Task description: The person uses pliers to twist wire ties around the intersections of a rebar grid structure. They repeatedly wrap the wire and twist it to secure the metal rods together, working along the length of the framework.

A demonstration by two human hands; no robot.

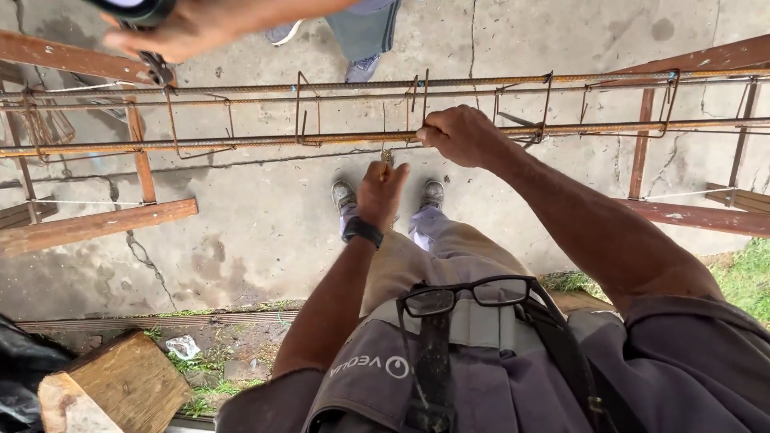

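A rusty rebar cage [241,141] of long bars and square stirrups lies across wooden trestles in front of me. My right hand [461,135] is closed around the near long bar where a stirrup [419,100] crosses it. Just below, my left hand [380,191], with a black wristband, pinches a small metal tool or wire piece [387,157] that points up at the bar. Another person's hand [172,32] at the top left holds a dark tool [158,68] against the far side of the cage.
Reddish wooden trestle beams [88,226] stand left and right [702,216] on cracked concrete. The other person's legs and shoes [361,36] are beyond the cage. A wooden block [120,385] and a black bag [20,365] lie at lower left. Glasses [469,295] hang on my chest.
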